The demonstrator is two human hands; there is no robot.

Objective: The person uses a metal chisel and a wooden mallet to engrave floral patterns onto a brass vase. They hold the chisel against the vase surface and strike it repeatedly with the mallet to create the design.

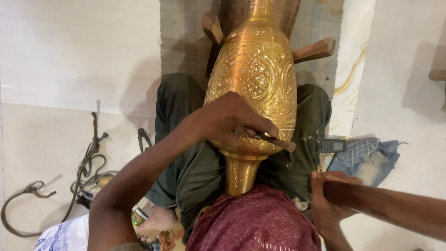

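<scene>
A: From the head view, what is in hand?

B: A brass vase, engraved all over, lies lengthwise across the person's lap, its narrow foot toward the body and its neck pointing away. It rests over a wooden stand whose arms stick out on both sides.

A: And the hands?

B: The left hand lies on the lower belly of the vase, fingers closed round a thin punch whose tip meets the metal near the foot. The right hand sits low at the right, curled round a dark wooden handle; I cannot tell what is on its far end.

A: What else is about?

B: A folded blue cloth on the floor to the right, with a small dark phone just beside it. A loop of cord lies well apart on the left.

A: Where might it go wrong?

B: My guess: the vase is round and only propped by knees and stand, so a blow could roll it. The punch could then skid and scar the pattern. The fingers also sit close to the punch head, so a stray strike could catch them.
</scene>
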